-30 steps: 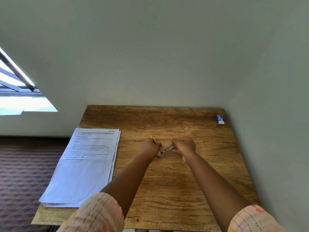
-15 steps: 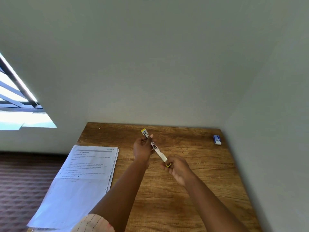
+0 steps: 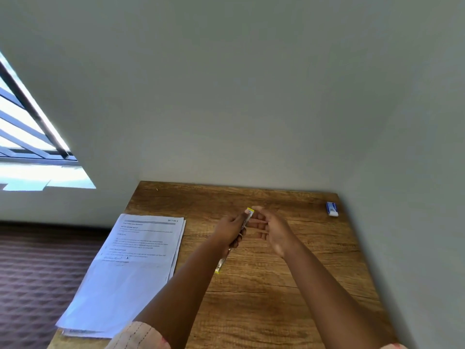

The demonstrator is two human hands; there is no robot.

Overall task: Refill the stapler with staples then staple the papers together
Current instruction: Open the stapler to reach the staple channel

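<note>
A person's two forearms reach out over a wooden worktop (image 3: 264, 311), sleeves just showing at the near edge. To the left, a stack of printed papers (image 3: 130, 268) lies flat, its near corner overhanging the worktop's edge, well apart from both hands. Above mid-worktop the left hand (image 3: 232, 231) has its fingers wrapped around the middle of a slim, opened stapler (image 3: 247, 217), a silver strip with yellow tips. Its long axis runs from near-left to far-right: one yellow end pokes out below the wrist, the other rises just past the knuckles. The right hand (image 3: 273, 230), just beside it, has fingers loosely spread and holds nothing visible; its fingertips hover at the stapler's far yellow end, whether touching cannot be told. That far tip, lying directly left of the right fingers, looks like the spot the next move depends on. Farther back, near the right corner against the wall, sits a small blue-and-white box (image 3: 332, 209), probably the staples, on the right hand's side.
</note>
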